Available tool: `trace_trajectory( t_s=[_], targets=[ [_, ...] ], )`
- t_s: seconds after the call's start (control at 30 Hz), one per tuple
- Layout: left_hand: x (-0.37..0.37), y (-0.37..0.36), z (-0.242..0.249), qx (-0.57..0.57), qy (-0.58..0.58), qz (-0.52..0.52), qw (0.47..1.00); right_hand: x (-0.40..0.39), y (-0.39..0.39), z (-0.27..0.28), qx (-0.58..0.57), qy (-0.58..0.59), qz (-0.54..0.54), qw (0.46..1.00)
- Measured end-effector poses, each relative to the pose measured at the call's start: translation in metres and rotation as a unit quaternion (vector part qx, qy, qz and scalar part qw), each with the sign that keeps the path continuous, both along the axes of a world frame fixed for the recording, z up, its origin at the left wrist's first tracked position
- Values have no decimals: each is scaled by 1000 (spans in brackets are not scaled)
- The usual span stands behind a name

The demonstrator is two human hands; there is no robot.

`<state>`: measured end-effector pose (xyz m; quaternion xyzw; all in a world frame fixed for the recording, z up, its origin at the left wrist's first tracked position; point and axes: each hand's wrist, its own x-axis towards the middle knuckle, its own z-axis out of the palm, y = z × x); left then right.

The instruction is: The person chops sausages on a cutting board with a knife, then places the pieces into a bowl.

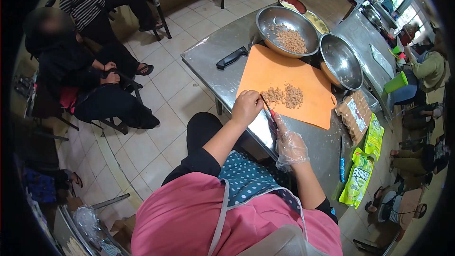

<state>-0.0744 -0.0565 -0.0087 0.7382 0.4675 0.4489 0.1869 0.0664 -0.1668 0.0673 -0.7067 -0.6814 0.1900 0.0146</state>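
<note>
My right hand [290, 147], in a clear plastic glove, grips a knife [272, 113] by its red handle at the near edge of the orange cutting board [308, 83]. The thin blade slants up and left toward my bare left hand [247, 107]. That hand is closed at the board's near left edge, its curled fingers against the blade's tip; what they pinch, if anything, is hidden. Just beyond the blade, small chopped brown pieces [293, 96] lie on the board in two loose heaps.
Behind the board stand a metal bowl [265, 16] of chopped pieces and a second metal bowl [341, 59]. A black-handled knife [232, 58] lies left. On the right are a packet of brown sausages [354, 116], green pouches [359, 175] and a blue-handled knife [342, 161]. People sit nearby.
</note>
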Motion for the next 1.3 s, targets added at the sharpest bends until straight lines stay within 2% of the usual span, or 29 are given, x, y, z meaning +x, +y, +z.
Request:
trace_trajectory(
  t_s=[0.27, 0.53, 0.77, 1.17, 1.3],
  targets=[
    [0, -2, 1, 6, 9, 1, 1000, 6, 12, -14, -7, 62, 17, 998],
    [-1, -1, 2, 21, 2, 6, 1000, 7, -13, 4, -49, 41, -19, 998],
    [-15, -7, 6, -17, 0, -50, 999, 12, -16, 4, -60, 105, -66, 990],
    [-25, -14, 7, -15, 60, -13, 998, 22, -20, -20, 5, 168, -62, 984],
    [-21, -13, 7, -5, 54, -17, 998, 17, -22, -14, 6, 132, -64, 989]
  ],
)
